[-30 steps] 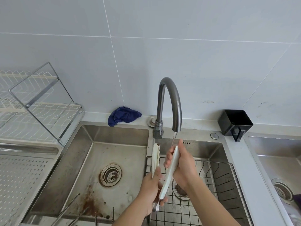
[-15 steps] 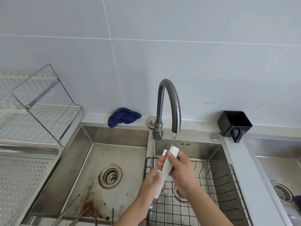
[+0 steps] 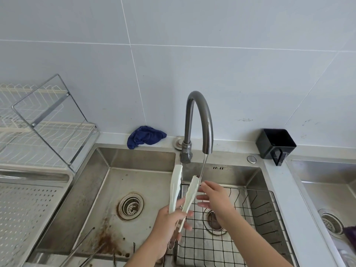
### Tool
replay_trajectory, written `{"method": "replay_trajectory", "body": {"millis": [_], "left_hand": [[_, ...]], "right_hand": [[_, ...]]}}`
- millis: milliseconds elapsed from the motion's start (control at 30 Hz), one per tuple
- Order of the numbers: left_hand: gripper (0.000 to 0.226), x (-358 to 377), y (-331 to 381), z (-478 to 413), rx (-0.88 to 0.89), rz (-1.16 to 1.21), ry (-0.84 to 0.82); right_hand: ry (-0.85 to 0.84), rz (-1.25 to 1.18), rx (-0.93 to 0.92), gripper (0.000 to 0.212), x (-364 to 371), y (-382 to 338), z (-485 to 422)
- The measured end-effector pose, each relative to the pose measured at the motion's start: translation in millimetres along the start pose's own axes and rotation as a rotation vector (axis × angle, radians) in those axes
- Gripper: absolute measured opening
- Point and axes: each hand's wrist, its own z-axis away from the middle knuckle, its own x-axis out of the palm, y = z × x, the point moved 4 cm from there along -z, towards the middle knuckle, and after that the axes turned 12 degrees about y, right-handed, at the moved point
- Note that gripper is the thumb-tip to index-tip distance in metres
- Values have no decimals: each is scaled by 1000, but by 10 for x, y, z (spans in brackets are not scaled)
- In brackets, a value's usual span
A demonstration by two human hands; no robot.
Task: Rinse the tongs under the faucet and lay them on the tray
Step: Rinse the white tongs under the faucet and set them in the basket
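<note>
Tongs point(image 3: 182, 191) in left hand point(image 3: 169, 224) grip

White tongs point(image 3: 183, 191) gripped near the hinge end by the left hand point(image 3: 169, 222), arms spread apart and pointing up toward the faucet point(image 3: 200, 120). Thin stream of water point(image 3: 202, 168) falling from the spout, landing right at the tip of the right-hand tong arm. Right hand point(image 3: 213, 199) loose beside that arm, fingers spread, apparently clear of it. Black wire basket point(image 3: 250, 214) sitting in the right basin beneath the hands; left basin point(image 3: 92, 193) stained with rust by the drain point(image 3: 131, 206). Perforated metal tray point(image 3: 21, 212) at far left, wire dish rack point(image 3: 44, 128) behind it. Blue cloth point(image 3: 144, 136) and black container point(image 3: 275, 144) on the back ledge.
</note>
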Motion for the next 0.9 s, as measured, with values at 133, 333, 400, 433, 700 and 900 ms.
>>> {"method": "replay_trajectory", "body": {"millis": [133,333,400,433,700,900], "left_hand": [[56,0,21,54,38,-92,30],[38,-52,18,74,123,-214,76],[36,-72,40,74,156,-250,76],[35,-88,47,76,162,-251,71],[39,-83,98,69,145,-275,80],[35,-129,133,-12,92,-336,97]], "right_hand": [[3,-110,-21,31,116,-67,31],[156,-9,-99,31,184,-82,-16],[145,36,-118,26,206,-79,-13],[134,47,-120,25,213,-71,-12],[135,105,-148,18,217,-58,-95],[126,70,-78,17,177,-6,-153]]}}
